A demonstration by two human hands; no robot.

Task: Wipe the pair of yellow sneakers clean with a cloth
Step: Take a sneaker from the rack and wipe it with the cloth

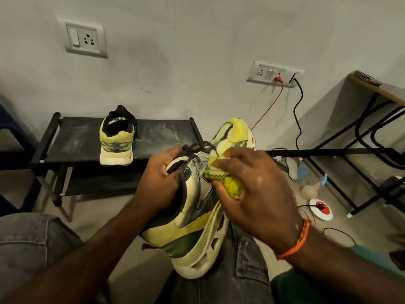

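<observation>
Two hands are working: the left hand [161,183] is gripping a suede-and-mesh yellow sneaker [197,218] at its collar, while the right hand [256,189] is pinching a crumpled yellow cloth [221,176] against it; its mate [117,139] is sitting on a dusty black rack [72,137] by the scuffed wall.

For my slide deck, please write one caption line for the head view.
Left hand holds a yellow sneaker; right hand presses a yellow cloth on it.

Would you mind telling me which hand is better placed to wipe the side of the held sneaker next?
Probably the right hand: it already holds the cloth against the sneaker. The left hand is busy gripping the sneaker's collar.
</observation>
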